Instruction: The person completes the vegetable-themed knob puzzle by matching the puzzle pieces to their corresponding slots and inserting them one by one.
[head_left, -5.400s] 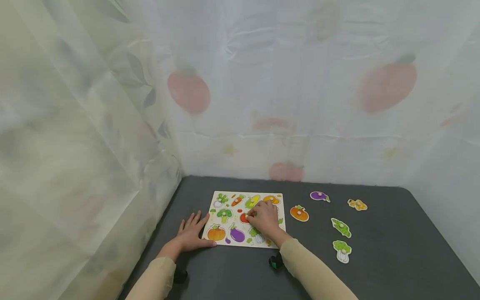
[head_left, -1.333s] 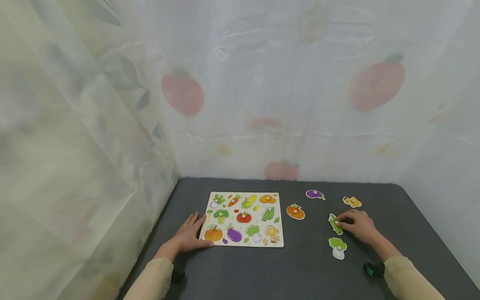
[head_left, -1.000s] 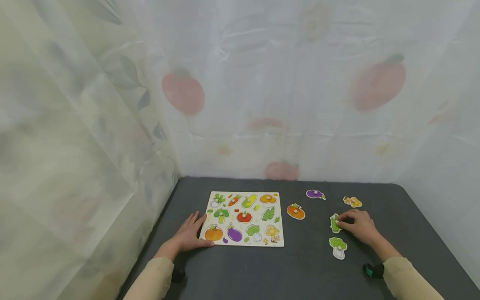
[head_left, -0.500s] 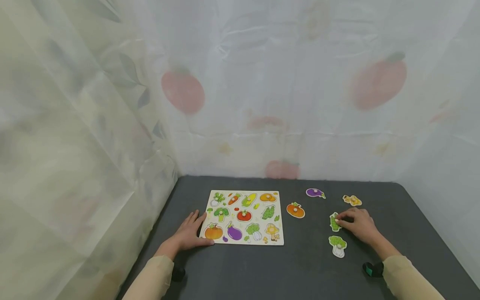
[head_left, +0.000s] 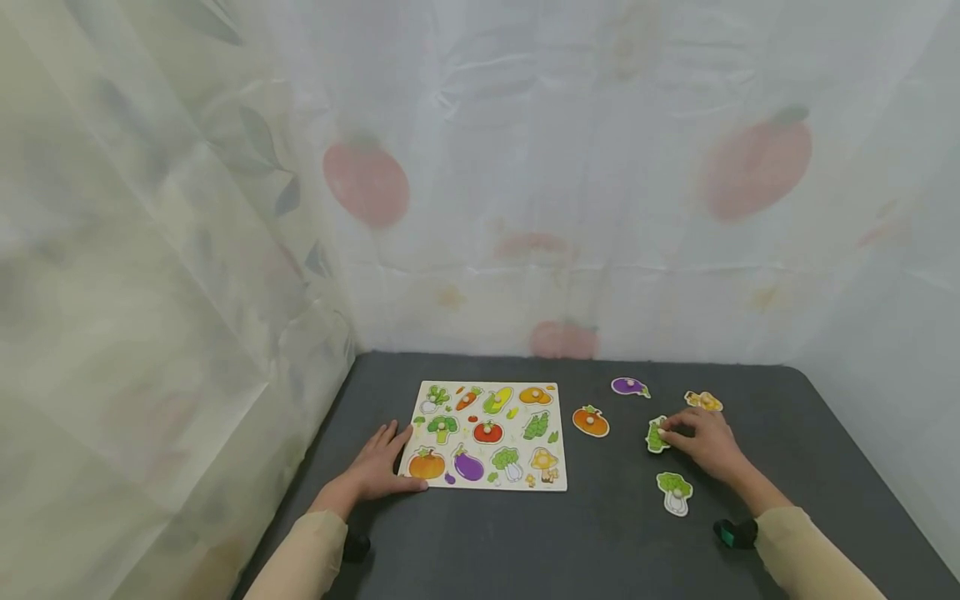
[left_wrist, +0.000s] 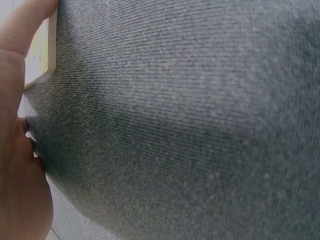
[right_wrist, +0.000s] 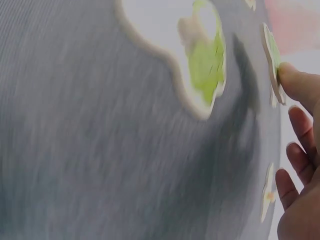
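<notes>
My right hand [head_left: 708,442] pinches a green pea-pod puzzle piece [head_left: 656,436] by its small knob. In the right wrist view the pea-pod piece [right_wrist: 271,55] stands tilted beside my thumb, apparently off the table. My left hand [head_left: 377,467] lies spread at the left edge of the puzzle board [head_left: 517,483], its thumb along the near left corner. Knobbed pieces sit in the board, among them the tomato [head_left: 488,432], broccoli [head_left: 442,429] and carrot [head_left: 468,400]. A pea-pod picture [head_left: 536,426] without a knob shows at the board's right side.
Loose on the dark table [head_left: 525,550] lie a bok choy piece [head_left: 676,493], a pumpkin piece [head_left: 591,422], an eggplant piece [head_left: 631,387] and a mushroom piece [head_left: 703,401], close behind my right hand. Printed curtains [head_left: 487,208] hang behind and at the sides.
My right hand has gone from the tomato on the board to the pea-pod piece, turned it more upright, and now shifted it left and slightly away. My left hand has stayed at the board.
</notes>
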